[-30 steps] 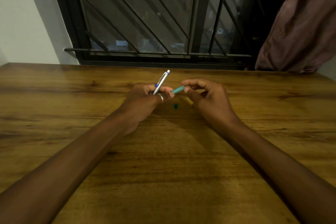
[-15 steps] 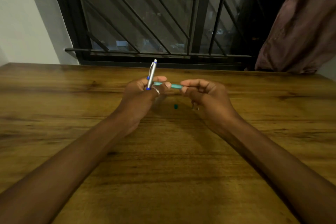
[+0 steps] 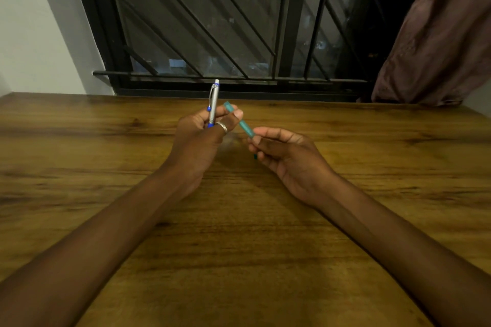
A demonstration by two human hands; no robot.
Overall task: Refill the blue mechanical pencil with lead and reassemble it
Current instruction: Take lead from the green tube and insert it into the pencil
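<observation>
A blue mechanical pencil (image 3: 214, 103) is held almost upright above the middle of a wooden worktop (image 3: 372, 141), its silver barrel pinched low down in the closed fingers (image 3: 207, 117) of the left hand (image 3: 198, 141), on whose thumb a ring (image 3: 221, 127) is worn. A slim teal lead tube (image 3: 240, 122) is seen slanting between the two hands, its far end tucked against the left thumb beside the pencil and its near end gripped by the fingertips of the right hand (image 3: 287, 154), which are closed on it. A small dark teal piece (image 3: 255, 156), judged to be the tube's cap though too small for certainty, is glimpsed on the worktop just under the right hand. Behind, a barred window (image 3: 212, 21) and a drawn curtain (image 3: 438, 34) are visible. Both pieces are judged to be light and rigid, the smooth barrel likely to slip if pinched only lightly, so a hold near the blue grip section is thought soundest. The leads themselves cannot be made out; they are expected to be brittle and easily snapped, and the tube is best held by its body near the open end and tipped gently. Whether the pencil's top has been removed for filling cannot be told, and the refilling is judged to be still ahead
</observation>
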